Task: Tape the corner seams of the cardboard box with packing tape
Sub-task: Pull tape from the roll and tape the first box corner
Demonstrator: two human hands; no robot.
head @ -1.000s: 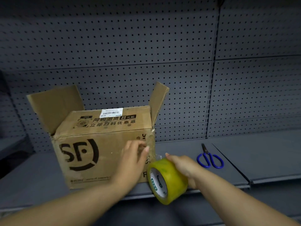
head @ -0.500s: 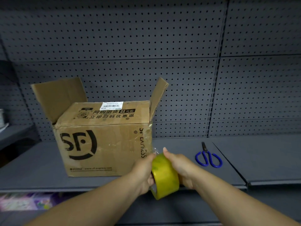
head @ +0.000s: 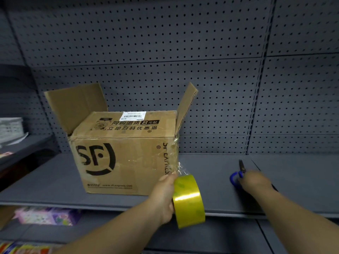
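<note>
The left hand (head: 163,197) is gripping the tape roll (head: 189,200), its strip (head: 180,169) stretching to the right front corner of the cardboard box (head: 124,153) on the shelf (head: 207,167). The right hand (head: 255,182), blurred, is covering the scissors (head: 236,177); its grasp cannot be told. Any slack or tug is risking wrinkling or peeling the strip.

Box (head: 124,154) on shelf (head: 211,180), scissors (head: 238,173) to its right.

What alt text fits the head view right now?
The left hand grips a yellow tape roll whose strip runs up to the front right corner of a cardboard box on a grey shelf. The right hand, blurred, is on the blue-handled scissors further right; its grip is unclear.
</note>
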